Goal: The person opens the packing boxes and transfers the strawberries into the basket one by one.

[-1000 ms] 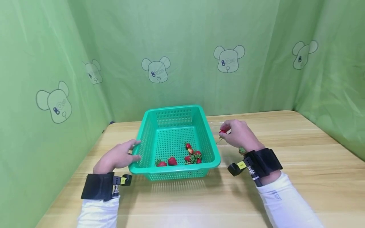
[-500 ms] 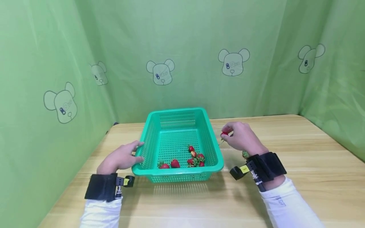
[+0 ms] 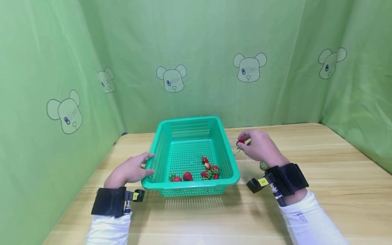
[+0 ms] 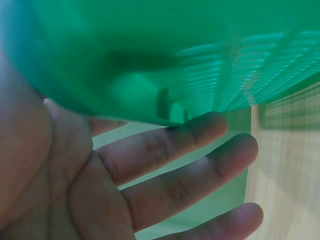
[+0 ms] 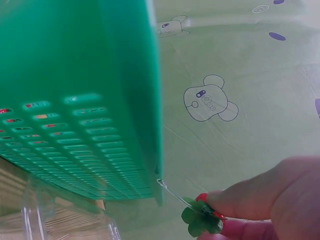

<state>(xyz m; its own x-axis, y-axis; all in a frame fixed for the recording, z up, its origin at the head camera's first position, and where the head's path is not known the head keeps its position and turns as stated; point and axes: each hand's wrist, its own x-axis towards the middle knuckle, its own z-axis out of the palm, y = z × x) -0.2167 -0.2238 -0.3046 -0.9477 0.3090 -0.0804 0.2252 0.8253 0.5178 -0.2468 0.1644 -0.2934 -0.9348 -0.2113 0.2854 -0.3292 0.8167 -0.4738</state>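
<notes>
A green plastic basket (image 3: 191, 184) with slotted walls sits on the wooden table. Several strawberries (image 3: 188, 176) lie inside it, toward the front and front right. At its left rim, my left hand (image 3: 130, 169) holds on with the thumb and a finger over the edge; in the left wrist view the other fingers (image 4: 185, 192) extend beneath the rim. Just outside the right rim, my right hand (image 3: 258, 146) pinches a strawberry (image 5: 201, 217) by its red body. Its green leaves and long thin stem point toward the basket, the stem tip close to the rim.
Low beside the basket, the right wrist view shows a clear plastic container (image 5: 70, 222). Green leaves of another strawberry (image 3: 263, 165) show on the table by my right wrist. A green curtain (image 3: 208, 95) with bear-head prints encloses the back and sides.
The whole head view shifted slightly right and down, then steadied. Both hands keep their places at the basket, and the right hand still pinches the strawberry.
</notes>
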